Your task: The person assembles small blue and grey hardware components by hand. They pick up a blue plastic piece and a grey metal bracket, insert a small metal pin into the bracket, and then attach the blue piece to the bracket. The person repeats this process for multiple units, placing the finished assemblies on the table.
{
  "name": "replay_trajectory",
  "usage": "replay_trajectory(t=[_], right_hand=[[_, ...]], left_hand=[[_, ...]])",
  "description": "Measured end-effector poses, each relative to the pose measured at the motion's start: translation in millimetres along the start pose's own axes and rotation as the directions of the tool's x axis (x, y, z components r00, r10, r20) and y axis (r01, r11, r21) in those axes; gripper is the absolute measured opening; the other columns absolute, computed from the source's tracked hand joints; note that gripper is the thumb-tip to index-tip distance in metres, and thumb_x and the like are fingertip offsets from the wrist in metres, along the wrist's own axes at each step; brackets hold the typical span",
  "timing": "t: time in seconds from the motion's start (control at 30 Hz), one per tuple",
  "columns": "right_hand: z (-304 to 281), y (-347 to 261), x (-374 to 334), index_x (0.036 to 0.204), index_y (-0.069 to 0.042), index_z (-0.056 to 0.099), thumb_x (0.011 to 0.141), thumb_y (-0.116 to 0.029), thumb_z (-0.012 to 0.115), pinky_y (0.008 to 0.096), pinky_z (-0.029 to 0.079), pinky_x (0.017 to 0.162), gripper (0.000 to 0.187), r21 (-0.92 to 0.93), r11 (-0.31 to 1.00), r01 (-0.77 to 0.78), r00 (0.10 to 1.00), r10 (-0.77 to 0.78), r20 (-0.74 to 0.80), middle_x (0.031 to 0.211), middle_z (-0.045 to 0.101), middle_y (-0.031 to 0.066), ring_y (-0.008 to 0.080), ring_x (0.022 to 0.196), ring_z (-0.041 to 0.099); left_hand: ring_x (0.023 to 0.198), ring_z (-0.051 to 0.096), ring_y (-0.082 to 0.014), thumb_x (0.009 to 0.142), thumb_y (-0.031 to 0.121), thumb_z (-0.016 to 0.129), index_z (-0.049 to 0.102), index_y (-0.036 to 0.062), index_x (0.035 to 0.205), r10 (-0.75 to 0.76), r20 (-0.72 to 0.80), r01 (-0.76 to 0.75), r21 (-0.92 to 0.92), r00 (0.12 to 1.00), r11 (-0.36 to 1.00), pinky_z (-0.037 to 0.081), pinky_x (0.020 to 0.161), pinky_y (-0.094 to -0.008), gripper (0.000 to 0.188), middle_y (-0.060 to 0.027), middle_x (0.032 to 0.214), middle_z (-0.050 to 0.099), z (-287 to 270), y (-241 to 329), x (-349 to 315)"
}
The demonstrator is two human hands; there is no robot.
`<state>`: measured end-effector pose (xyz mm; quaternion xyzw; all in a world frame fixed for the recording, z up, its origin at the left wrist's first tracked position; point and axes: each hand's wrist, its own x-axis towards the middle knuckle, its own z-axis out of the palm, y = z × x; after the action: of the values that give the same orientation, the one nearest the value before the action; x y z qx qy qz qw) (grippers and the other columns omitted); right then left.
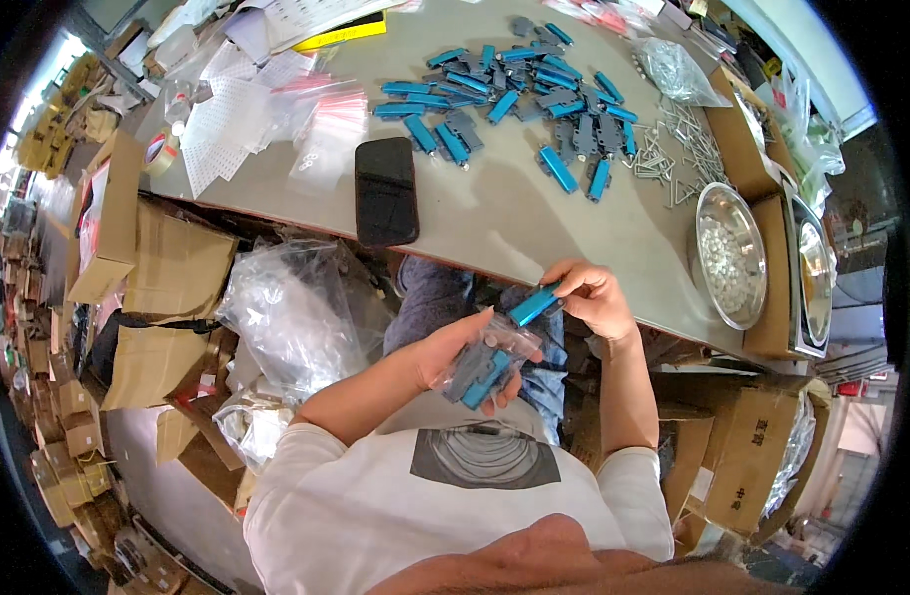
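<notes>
My left hand (440,349) is closed around a small clear plastic bag (519,342) that has blue-and-grey plastic fittings (489,377) inside it. Just above the bag's mouth, my right hand (596,297) pinches another blue-and-grey fitting (532,306) between thumb and fingers. This fitting is tilted over the bag, near the table's front edge. On the table beyond my hands lies a loose pile of the same long blue fittings and grey pieces (514,84). Some of them show small metal tips.
A black phone (386,191) lies near the front edge, beside small zip bags (336,119). Screws (673,149) are scattered at right, next to a metal bowl (753,297) of small white pieces. Cardboard boxes (737,456) and a large clear bag (291,307) flank me below the table.
</notes>
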<state>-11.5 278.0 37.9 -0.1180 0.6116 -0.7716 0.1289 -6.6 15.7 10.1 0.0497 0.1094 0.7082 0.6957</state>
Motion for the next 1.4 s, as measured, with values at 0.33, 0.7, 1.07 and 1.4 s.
replay_trajectory(t=[0.33, 0.7, 1.07, 1.4], right_hand=[[3, 0, 0, 0.085, -0.002, 0.068, 0.069, 0.017, 0.060, 0.0349, 0.048, 0.083, 0.026, -0.009, 0.983, 0.184, 0.978, -0.182, 0.104, 0.103, 0.065, 0.0134, 0.0254, 0.100, 0.061], [19, 0, 13, 0.082, -0.001, 0.067, 0.070, 0.015, 0.058, 0.0345, 0.050, 0.079, 0.021, -0.057, 0.960, 0.274, 0.904, -0.237, 0.357, 0.103, 0.067, 0.0144, 0.0264, 0.095, 0.065], [61, -49, -12, 0.138, -0.003, 0.042, 0.078, 0.006, 0.061, 0.0495, 0.026, 0.112, 0.064, -0.363, 0.928, 0.087, 0.886, 0.095, 0.455, 0.144, 0.042, 0.0208, 0.0329, 0.128, 0.049], [80, -46, -22, 0.108, -0.007, 0.060, 0.072, -0.006, 0.076, 0.0459, 0.042, 0.094, 0.040, -0.596, 0.803, 0.004, 0.996, 0.052, 0.077, 0.107, 0.061, 0.0129, 0.0320, 0.102, 0.060]], left_hand=[[0.097, 0.056, -0.0239, 0.075, 0.087, 0.031, 0.044, -0.0031, 0.135, 0.014, -0.057, -0.021, -0.127, 0.998, 0.992, 0.052, 0.078, -0.0644, 0.109, -0.0092, 0.099, 0.057, 9, -6, 8], [0.090, 0.056, -0.0292, 0.079, 0.084, 0.034, 0.046, -0.0008, 0.132, -0.061, -0.162, 0.028, -0.198, 0.985, 0.980, 0.046, 0.081, -0.0660, 0.100, -0.0115, 0.095, 0.056, 21, -9, 14], [0.098, 0.060, -0.0336, 0.078, 0.086, 0.029, 0.048, 0.0098, 0.134, 0.020, -0.170, -0.077, -0.340, 0.985, 0.937, 0.045, 0.084, -0.0691, 0.097, -0.0167, 0.118, 0.059, 9, -17, 8], [0.103, 0.063, -0.0362, 0.075, 0.088, 0.026, 0.038, 0.0104, 0.140, 0.195, -0.161, -0.180, 0.106, 0.967, 0.978, 0.055, 0.078, -0.0533, 0.103, -0.0183, 0.127, 0.054, 10, -17, 10]])
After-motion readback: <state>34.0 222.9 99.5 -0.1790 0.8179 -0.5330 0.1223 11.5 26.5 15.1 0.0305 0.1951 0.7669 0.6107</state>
